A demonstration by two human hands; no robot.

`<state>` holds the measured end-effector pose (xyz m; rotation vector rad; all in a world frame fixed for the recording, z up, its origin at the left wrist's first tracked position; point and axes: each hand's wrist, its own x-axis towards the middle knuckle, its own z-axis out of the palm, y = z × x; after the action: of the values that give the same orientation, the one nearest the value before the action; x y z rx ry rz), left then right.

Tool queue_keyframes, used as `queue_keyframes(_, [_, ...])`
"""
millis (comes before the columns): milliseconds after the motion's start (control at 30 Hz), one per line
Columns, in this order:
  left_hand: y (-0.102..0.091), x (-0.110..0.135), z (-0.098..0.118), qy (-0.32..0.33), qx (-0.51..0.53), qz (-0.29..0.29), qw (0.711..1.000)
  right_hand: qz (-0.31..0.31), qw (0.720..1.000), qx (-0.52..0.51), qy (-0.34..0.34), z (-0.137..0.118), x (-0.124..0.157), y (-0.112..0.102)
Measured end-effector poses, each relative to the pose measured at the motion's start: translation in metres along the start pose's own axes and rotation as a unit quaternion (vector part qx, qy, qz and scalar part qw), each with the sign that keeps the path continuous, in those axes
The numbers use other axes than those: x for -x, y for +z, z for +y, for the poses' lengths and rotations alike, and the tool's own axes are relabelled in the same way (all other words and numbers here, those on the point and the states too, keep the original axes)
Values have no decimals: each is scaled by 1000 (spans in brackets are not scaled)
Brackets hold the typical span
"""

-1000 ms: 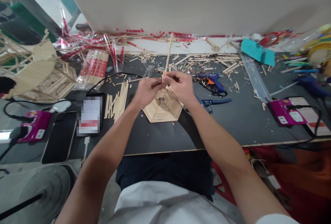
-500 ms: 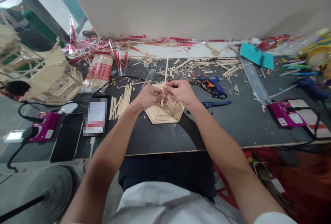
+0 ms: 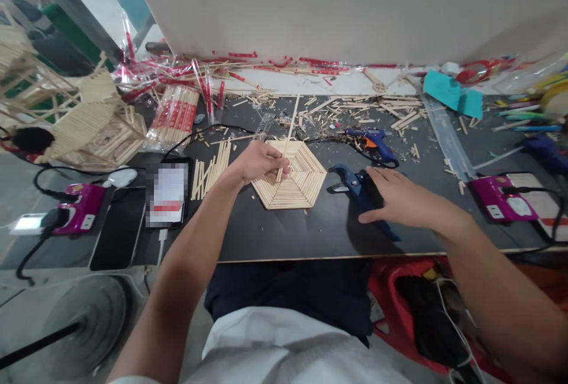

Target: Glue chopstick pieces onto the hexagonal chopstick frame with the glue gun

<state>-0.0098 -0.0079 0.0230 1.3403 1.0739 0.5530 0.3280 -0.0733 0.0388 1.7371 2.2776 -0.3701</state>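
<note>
My left hand (image 3: 266, 162) is closed in a pinch on a thin wooden stick (image 3: 293, 120), which slants up and away from the fingers. The stick's lower end is over a flat hexagonal panel (image 3: 306, 192) built from rings of sticks, lying on the table. My right hand (image 3: 394, 194) is over a blue hand cutter (image 3: 355, 186) to the right of the panel. Its fingers are stretched out and the thumb stands apart. Part of the cutter's handles is hidden beneath this hand, so I cannot tell how firmly it touches them.
A blue glue gun (image 3: 375, 142) lies behind the cutter. Cut sticks (image 3: 213, 168) and a phone (image 3: 168, 194) lie to the left, near packed sticks (image 3: 175, 115). Stick scraps cover the table's back. Purple power strips (image 3: 84, 206) sit at both sides. A stick structure (image 3: 89, 123) stands far left.
My right hand has let go of the stick and moved right to the cutter, opening its fingers. My left hand keeps the stick, which now leans more to the right. More of the panel shows.
</note>
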Motion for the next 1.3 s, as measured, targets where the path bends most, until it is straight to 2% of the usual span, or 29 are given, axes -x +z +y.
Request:
queue_keyframes(100, [0,0,0,4,11,-23,1000,26,999,33,-17,9,11,18])
queue_keyframes(167, [-1,1,0,4,17,-32,999,21,999,36,-25,9,15,16])
queue_keyframes(300, [-2,2,2,15,-4,-27,1000,-22,998,-51,8,1,16,-9])
queue_keyframes(433, [0,3,7,9,-22,-27,999,-53,990,-118,55,-18,7,-33])
queue_keyframes(567, [1,5,10,14,-32,-18,999,-96,975,-199,13,-40,-12,-46])
queue_keyframes(700, [3,7,11,7,-39,-30,999,-99,967,-232,-27,-55,-31,-53])
queue_keyframes(967, [10,6,9,-2,-43,-80,996,-109,971,-206,-60,-66,-50,-59])
queue_keyframes(1300, [11,7,11,-10,-55,-94,994,-104,978,-167,-71,-70,-52,-60])
